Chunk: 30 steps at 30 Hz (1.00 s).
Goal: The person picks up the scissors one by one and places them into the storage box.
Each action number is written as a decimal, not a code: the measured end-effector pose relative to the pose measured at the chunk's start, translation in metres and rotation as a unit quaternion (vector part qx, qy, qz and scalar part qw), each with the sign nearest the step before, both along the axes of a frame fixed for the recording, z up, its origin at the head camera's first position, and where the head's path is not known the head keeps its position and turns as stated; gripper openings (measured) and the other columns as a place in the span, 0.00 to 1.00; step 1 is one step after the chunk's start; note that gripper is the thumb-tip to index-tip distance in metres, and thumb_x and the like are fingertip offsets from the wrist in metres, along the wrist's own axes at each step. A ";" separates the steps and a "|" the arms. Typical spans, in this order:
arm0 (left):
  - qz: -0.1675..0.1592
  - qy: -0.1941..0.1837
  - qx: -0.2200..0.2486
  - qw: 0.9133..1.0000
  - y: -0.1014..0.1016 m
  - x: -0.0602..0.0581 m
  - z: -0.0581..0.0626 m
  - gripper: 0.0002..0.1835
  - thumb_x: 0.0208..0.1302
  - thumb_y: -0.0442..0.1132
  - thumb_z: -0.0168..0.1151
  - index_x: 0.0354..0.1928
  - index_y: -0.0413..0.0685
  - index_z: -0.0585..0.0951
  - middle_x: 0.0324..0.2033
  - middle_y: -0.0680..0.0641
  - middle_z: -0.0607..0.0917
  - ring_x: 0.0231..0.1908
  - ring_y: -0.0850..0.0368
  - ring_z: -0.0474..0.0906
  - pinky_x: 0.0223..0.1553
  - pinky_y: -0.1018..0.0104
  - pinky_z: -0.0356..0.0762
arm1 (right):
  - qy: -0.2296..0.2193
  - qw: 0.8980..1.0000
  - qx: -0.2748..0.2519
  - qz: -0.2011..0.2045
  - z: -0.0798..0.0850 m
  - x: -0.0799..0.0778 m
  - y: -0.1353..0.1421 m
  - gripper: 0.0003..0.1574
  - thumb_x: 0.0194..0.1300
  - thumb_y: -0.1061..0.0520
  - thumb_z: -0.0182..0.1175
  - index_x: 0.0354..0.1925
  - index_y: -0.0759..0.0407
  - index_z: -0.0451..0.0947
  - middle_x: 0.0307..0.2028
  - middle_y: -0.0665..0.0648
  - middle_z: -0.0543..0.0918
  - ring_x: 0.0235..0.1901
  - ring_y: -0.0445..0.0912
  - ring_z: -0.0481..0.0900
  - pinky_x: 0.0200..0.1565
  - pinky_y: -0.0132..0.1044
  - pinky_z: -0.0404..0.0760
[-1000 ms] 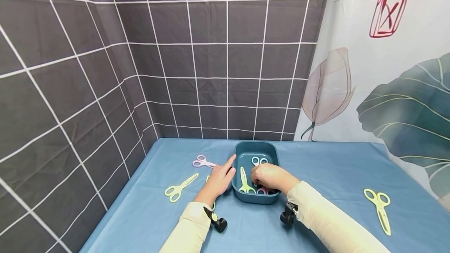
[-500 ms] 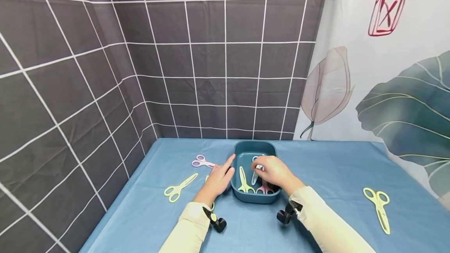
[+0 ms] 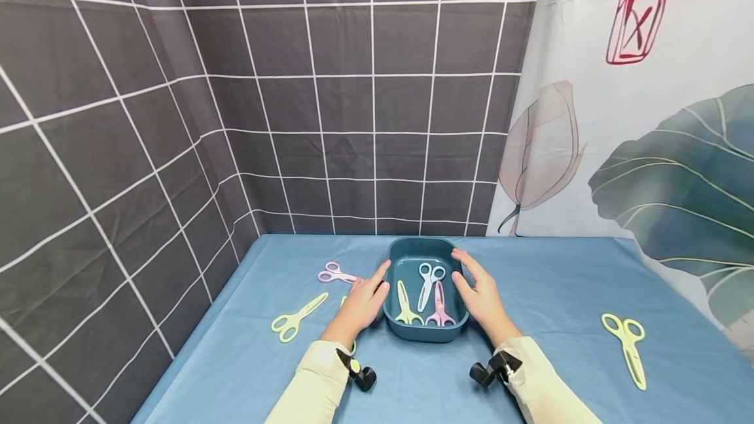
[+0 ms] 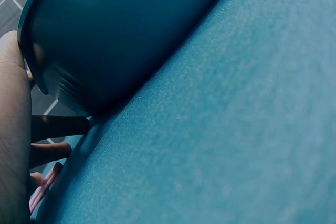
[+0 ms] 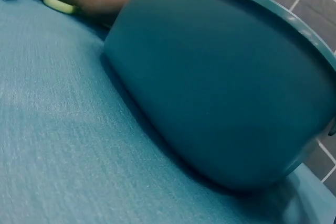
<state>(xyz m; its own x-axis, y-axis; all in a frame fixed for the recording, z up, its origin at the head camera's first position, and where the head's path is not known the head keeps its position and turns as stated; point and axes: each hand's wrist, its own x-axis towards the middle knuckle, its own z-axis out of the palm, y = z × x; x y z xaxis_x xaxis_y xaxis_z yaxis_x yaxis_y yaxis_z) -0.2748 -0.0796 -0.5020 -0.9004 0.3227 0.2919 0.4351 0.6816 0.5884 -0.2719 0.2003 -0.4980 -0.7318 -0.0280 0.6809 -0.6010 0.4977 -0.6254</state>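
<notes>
A dark teal plastic bin (image 3: pixel 427 334) stands on the table between the two hands. Inside lie yellow-green scissors (image 3: pixel 406 311), white-blue scissors (image 3: pixel 425 291) and pink scissors (image 3: pixel 439 309). My left hand (image 3: pixel 357 305) is at the bin's left side, its index finger extended along the rim; in the left wrist view the thumb (image 4: pixel 13 66) touches the rim and other fingers reach down beside the wall. At the opposite side, my right hand (image 3: pixel 484 300) has its fingers and thumb spread at the right rim, holding no scissors.
Left of the bin lie pink-lilac scissors (image 3: pixel 336 273) and yellow-green scissors (image 3: pixel 298 317); another pair (image 3: pixel 353 348) is mostly hidden under the left forearm. Yellow-green scissors (image 3: pixel 627 349) lie far right on the blue cloth (image 3: pixel 554 293). Gridded grey curtain (image 3: pixel 347 110) hangs behind.
My right hand has let go of the white-blue scissors inside the bin and moved out to its right rim. The left hand has stayed by the left rim.
</notes>
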 end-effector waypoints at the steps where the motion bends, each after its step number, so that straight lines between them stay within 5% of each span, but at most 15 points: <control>1: 0.000 -0.001 0.000 1.000 0.000 0.000 0.000 0.28 0.81 0.51 0.40 0.79 0.60 0.59 0.70 0.46 0.72 0.69 0.45 0.69 0.74 0.38 0.47 | -0.002 1.000 -0.001 0.003 -0.001 0.001 0.000 0.24 0.69 0.65 0.60 0.63 0.65 0.77 0.65 0.64 0.77 0.68 0.65 0.67 0.67 0.18 0.52; 12: -0.001 0.002 0.005 1.000 0.000 -0.001 0.001 0.28 0.81 0.48 0.42 0.79 0.59 0.60 0.70 0.45 0.73 0.69 0.43 0.70 0.73 0.37 0.48 | -0.063 0.997 -0.041 0.015 -0.004 0.001 0.002 0.22 0.71 0.69 0.55 0.62 0.67 0.77 0.65 0.64 0.77 0.67 0.62 0.69 0.64 0.15 0.55; 30: -0.007 -0.004 0.005 1.000 0.000 0.000 0.005 0.28 0.81 0.46 0.44 0.79 0.57 0.61 0.69 0.45 0.73 0.68 0.43 0.70 0.73 0.36 0.48 | -0.097 0.994 -0.041 0.022 -0.005 0.005 0.004 0.16 0.74 0.67 0.53 0.56 0.67 0.80 0.67 0.63 0.75 0.69 0.62 0.67 0.59 0.11 0.57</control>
